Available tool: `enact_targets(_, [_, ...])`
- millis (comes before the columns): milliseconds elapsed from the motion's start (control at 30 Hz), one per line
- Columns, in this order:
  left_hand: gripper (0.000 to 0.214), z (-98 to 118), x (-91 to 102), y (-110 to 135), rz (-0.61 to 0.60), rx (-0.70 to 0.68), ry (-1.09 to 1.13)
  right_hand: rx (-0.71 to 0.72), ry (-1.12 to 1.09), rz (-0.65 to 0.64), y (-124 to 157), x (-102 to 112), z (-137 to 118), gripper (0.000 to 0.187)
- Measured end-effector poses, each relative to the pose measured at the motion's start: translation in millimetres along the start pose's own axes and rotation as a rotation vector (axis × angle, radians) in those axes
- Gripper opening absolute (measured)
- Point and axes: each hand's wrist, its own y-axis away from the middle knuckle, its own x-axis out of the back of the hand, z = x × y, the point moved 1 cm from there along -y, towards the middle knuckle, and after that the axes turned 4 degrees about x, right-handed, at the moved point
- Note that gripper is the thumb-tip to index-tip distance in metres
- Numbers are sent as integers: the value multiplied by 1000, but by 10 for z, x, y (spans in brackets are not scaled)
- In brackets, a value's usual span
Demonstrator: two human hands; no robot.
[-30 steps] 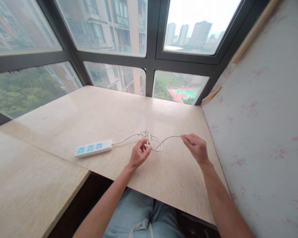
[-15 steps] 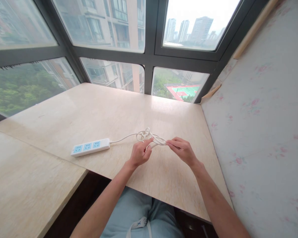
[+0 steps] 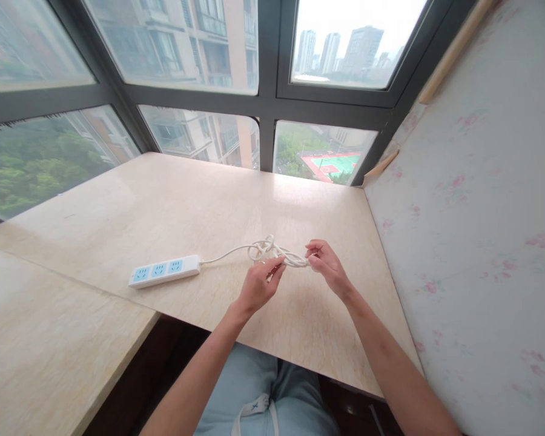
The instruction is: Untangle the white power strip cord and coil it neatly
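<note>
Where the white cord (image 3: 295,261) bunches into loose loops on the pale counter (image 3: 200,206), both hands are at it. Left hand (image 3: 258,286): fingers curled, thumb and forefinger nearly closed, pinching the cord's near side. Right hand (image 3: 327,266): half open, thumb tip at the right end of the loops; whether it grips, cannot tell. Power strip (image 3: 166,280) lies flat to the left, blue sockets (image 3: 158,270) up, cord leaving its right end. Flowered wall (image 3: 472,260) at right.

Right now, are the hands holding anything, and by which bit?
The white cord: the right hand pinches its looped part at the right end. The left hand is at it too; whether it grips can't be told.
</note>
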Motion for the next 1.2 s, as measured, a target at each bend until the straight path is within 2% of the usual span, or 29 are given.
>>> enact_targets(100, [25,11,-56,40,27,112,148,-54,-147,19,-22,50,57,36])
enact_targets(167, [26,28,-88,59,67,186,254,-17,-110,42,-36,95,43,36])
enact_targets(233, [25,51,-120,69,133,245,339,93,35,110,-31,125,-19,33])
enact_targets(333, [22,100,-171,63,247,317,433,342,357,218,20,86,-160,18])
enact_targets(400, [20,138,-206,49,302,357,474,484,556,200,68,-9,-227,13])
enact_targets(500, [21,183,-262,34,356,390,520,589,766,160,123,-186,-231,17])
enact_targets(633, [23,202,-333,46,394,402,550,607,864,225,149,-309,-123,19])
enact_targets(800, [23,215,-365,76,397,399,557,583,908,319,150,-270,-52,13])
enact_targets(1200, [17,196,-376,127,400,343,418,607,977,339,113,-257,-101,8])
